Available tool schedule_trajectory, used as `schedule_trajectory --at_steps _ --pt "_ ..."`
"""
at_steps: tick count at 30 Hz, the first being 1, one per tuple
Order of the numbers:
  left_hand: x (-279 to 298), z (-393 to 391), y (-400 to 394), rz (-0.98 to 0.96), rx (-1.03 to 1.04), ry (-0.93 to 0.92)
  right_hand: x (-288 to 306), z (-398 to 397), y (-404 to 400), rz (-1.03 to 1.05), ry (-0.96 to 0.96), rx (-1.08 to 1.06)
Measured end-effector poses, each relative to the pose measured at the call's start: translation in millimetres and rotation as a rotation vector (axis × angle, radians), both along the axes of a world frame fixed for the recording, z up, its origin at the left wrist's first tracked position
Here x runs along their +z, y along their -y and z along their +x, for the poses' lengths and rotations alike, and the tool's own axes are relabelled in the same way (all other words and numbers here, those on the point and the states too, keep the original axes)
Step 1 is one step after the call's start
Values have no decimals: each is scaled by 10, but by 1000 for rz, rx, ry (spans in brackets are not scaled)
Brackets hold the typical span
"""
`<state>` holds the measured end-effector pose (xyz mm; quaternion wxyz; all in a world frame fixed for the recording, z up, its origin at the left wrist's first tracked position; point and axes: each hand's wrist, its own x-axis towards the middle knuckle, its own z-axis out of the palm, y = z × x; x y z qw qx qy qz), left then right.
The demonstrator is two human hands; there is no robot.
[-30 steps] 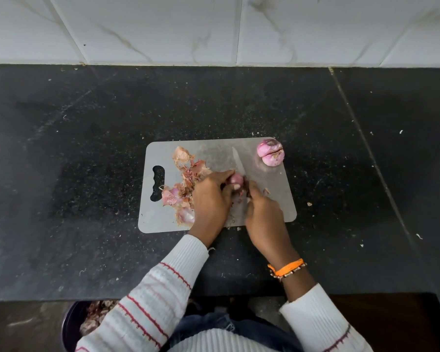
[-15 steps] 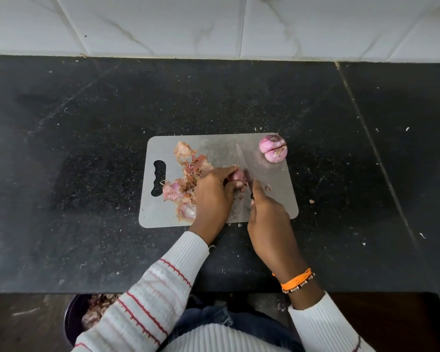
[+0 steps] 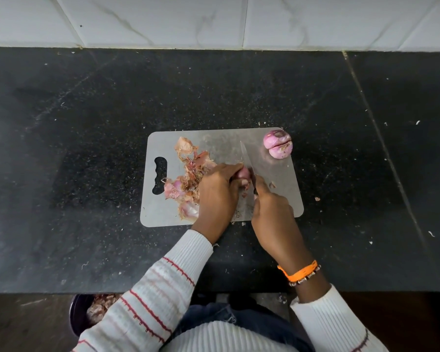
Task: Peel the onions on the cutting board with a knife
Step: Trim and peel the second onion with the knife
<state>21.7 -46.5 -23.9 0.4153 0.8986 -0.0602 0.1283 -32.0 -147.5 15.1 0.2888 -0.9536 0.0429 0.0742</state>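
A grey cutting board [image 3: 214, 138] lies on the black counter. My left hand [image 3: 217, 194] grips a small pink onion [image 3: 244, 174] at the board's middle. My right hand [image 3: 272, 212] grips a knife [image 3: 247, 154] by its handle, the blade pointing away from me and lying against the onion's right side. The handle is hidden in my fist. Two peeled pink onions [image 3: 278, 144] sit touching each other at the board's far right corner. A heap of dry onion skins [image 3: 188, 179] lies left of my left hand.
The black stone counter [image 3: 87, 123] runs to a white tiled wall [image 3: 214, 19] at the back. Skin scraps dot the counter right of the board. A dark bowl [image 3: 78, 316] with peelings stands below the counter's front edge at my left.
My right hand has drawn back a little toward me along the knife, and the blade now shows longer beyond the onion. My left hand keeps its hold.
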Motion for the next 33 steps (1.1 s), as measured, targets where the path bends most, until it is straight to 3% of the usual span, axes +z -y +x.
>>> schedule_trajectory --at_steps 6,14,19,24,26,33 --pt "-10 24 -27 -41 16 -3 -75 -60 -48 -65 5 13" --pt "0 52 -60 -71 -7 -201 -212 -81 -91 -305 30 10" --pt "-4 65 -75 -12 -47 -239 -231 -77 -62 -304 33 12" --pt "26 74 -144 -151 -31 -372 -240 -89 -49 -310 49 41" --pt "80 77 -197 -259 -12 -407 -269 -69 -14 -203 64 29" --pt "293 -49 -185 -358 -128 -479 -203 209 107 755 -7 -414"
